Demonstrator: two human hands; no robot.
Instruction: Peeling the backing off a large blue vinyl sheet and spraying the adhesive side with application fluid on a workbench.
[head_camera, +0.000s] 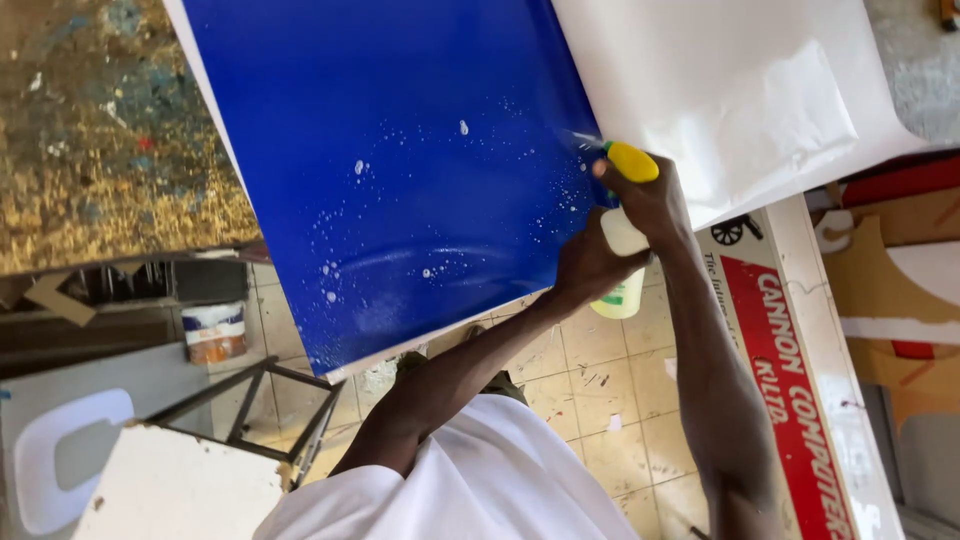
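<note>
**Spraying the blue sheet, wet patch only partway across**

Spraying right now: the bottle (622, 262), pale with a yellow top, sits at centre-right of the frame, at the right edge of the blue sheet (400, 150). Right hand (650, 195) is clamped round its neck, a finger on the yellow trigger; left hand (590, 262) is closed on the body below. Droplets fleck the sheet's lower middle and right side, so that part looks wetted. The upper left is still dry and glossy, and by my read most of the surface is left. How much liquid is in the bottle, I cannot tell. White backing (740, 90) is peeled back at upper right. A small tub (213, 332) stands on the floor, lower left, lid on, contents hidden.
</note>
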